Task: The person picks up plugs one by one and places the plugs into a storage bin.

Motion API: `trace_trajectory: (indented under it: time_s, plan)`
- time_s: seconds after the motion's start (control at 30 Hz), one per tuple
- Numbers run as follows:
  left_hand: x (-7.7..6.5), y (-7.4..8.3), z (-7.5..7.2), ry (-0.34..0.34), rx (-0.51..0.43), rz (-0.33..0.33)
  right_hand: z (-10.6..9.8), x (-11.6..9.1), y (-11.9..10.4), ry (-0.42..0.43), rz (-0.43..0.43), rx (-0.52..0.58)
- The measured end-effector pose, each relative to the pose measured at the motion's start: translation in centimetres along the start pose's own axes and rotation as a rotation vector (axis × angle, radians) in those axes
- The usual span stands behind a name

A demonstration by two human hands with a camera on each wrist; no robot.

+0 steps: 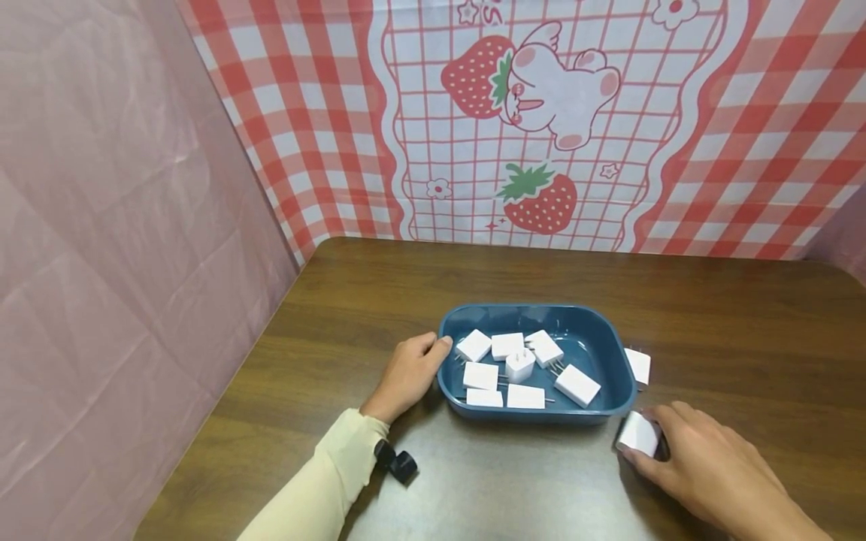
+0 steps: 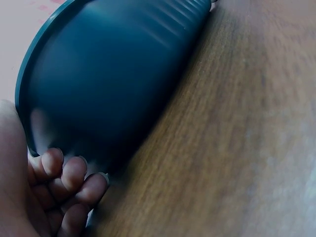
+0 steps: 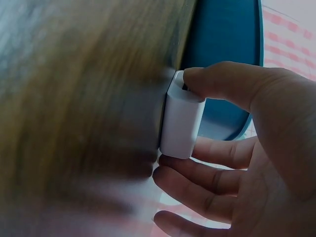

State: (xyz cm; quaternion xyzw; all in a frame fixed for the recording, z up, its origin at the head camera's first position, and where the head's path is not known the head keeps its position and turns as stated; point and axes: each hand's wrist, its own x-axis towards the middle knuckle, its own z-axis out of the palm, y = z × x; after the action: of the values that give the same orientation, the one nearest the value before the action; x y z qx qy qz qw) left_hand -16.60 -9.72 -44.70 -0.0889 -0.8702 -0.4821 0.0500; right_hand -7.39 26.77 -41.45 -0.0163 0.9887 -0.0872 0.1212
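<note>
A dark blue tray (image 1: pixel 578 352) sits on the table, with several white plug-in chargers, one of them an upright charger (image 1: pixel 519 365), lying loosely inside. My left hand (image 1: pixel 410 376) holds the tray's left end, thumb at the rim. In the left wrist view its curled fingers (image 2: pixel 74 173) lie against the outer wall. Just off the tray's near right corner, my right hand (image 1: pixel 710 451) pinches a white charger (image 1: pixel 639 433) between thumb and fingers. In the right wrist view this charger (image 3: pixel 181 121) is close to the tabletop. Another charger (image 1: pixel 638 367) lies against the tray's right side, partly hidden by the rim.
A brown wooden table (image 1: pixel 325 315) extends around the tray. Behind it hangs a red-and-white checked cloth (image 1: pixel 318 113) with strawberry prints. Pink fabric (image 1: pixel 122 263) hangs along the left side. A small black object (image 1: pixel 395 460) is at the left wrist.
</note>
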Motion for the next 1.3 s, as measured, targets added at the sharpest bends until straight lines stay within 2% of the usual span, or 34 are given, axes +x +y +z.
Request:
trace_trajectory:
  time_s: [0.33,0.6,0.77,0.93,1.1,1.3]
  plan:
    - [0.0,0.1,-0.1,0.004,-0.002,0.004,-0.3,-0.4,0.4,-0.018,0.036,0.048]
    - [0.0,0.0,-0.1,0.001,-0.013,0.002,-0.7,-0.8,1.0,0.041,0.035,0.089]
    - [0.0,0.0,0.0,-0.002,-0.012,-0.003,-0.8,-1.2,1.2,0.109,0.028,0.120]
    - [0.0,0.0,0.0,-0.002,-0.012,-0.006,-1.2,-1.9,0.8,0.231,-0.024,0.173]
    - [-0.1,0.1,-0.1,-0.007,-0.010,-0.008,-1.3,-2.0,0.4,0.333,-0.031,0.187]
    - [-0.1,0.1,-0.1,-0.011,-0.012,-0.012,-1.1,-2.1,0.7,0.462,-0.081,0.204]
